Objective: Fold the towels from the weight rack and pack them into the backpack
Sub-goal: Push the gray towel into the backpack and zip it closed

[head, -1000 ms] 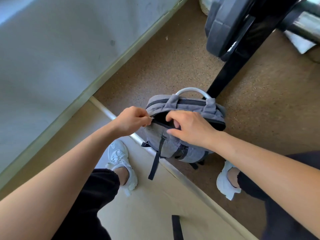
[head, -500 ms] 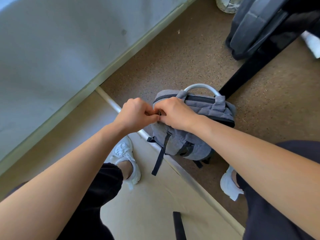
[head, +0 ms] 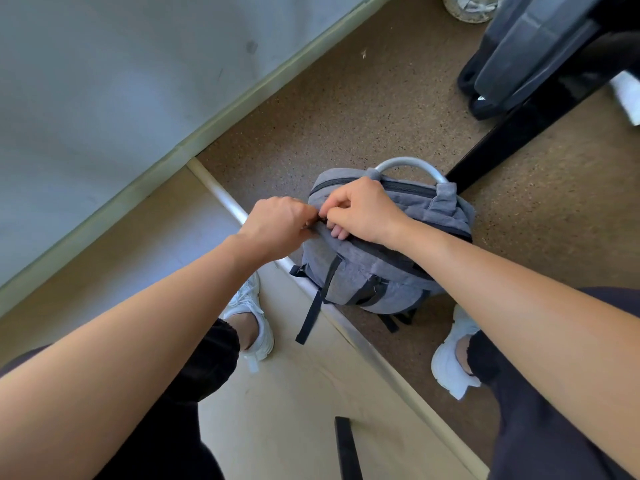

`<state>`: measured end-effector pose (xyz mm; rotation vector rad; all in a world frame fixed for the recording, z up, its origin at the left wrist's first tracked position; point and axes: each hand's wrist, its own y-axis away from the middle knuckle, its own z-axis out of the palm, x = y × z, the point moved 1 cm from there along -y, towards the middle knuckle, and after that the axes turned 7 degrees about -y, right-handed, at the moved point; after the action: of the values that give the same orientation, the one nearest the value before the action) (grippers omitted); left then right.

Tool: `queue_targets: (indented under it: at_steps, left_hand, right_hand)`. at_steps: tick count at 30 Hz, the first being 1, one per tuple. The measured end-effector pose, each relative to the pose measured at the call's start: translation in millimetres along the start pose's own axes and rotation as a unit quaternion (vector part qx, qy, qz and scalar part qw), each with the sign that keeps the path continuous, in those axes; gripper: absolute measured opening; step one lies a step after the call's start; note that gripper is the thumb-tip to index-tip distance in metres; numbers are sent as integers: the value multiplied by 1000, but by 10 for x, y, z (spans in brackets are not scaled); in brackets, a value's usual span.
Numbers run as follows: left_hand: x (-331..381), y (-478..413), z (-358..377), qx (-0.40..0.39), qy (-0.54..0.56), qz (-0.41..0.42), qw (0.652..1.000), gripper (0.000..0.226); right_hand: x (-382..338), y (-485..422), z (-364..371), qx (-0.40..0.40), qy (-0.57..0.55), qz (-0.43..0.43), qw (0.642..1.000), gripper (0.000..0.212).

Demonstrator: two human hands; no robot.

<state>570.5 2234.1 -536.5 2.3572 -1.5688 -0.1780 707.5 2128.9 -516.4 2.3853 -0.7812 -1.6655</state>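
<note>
A grey backpack [head: 360, 275] with black straps and a pale grey top handle [head: 408, 165] stands upright on the speckled brown floor between my feet. My left hand [head: 277, 226] pinches the left end of its main zip opening. My right hand [head: 363, 213] touches the left one and grips the same spot, fingers curled over the opening's edge. The zip pull itself is hidden by my fingers. No towel shows; the bag's inside is hidden.
A black weight rack leg [head: 512, 136] and dark weight plates [head: 533, 53] stand at the upper right. A grey wall [head: 104, 81] runs along the left. A metal strip [head: 346, 323] divides brown floor from a tan mat [head: 294, 410]. White shoes [head: 254, 313] flank the bag.
My right hand slid left along the bag's opening until it met my left hand, and both now pinch the zip's left end. The view shifted slightly toward the bag.
</note>
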Motion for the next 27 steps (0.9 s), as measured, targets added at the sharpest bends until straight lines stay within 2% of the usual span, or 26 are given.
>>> queue_targets:
  at_steps: [4,8,18,22,25,27]
  left_hand:
    - [-44,-37,31,5,-12,-9,1000,16]
    - [-98,-58,61,8,-20,-20,1000,14]
    - [-172,-149,41,-8,-57,-79,995,17]
    - [-62,-186,-98,-30,-99,-84,991,18]
    - [125,-181,-288,3,-112,-71,991,20]
    - [293,-184,-408,63,-59,-26,996,27]
  right_hand:
    - [38,74,-89,14,-56,44,997,27]
    - [81,178,-247,50,-82,72,993,22]
    - [576,594,-970,109,-51,175,977,14]
    - [714,737,-1053,91,-73,204,972,10]
    - [700,782,-1019,67,-88,206,972,8]
    - [677,798,-1015,62,-96,204,972,7]
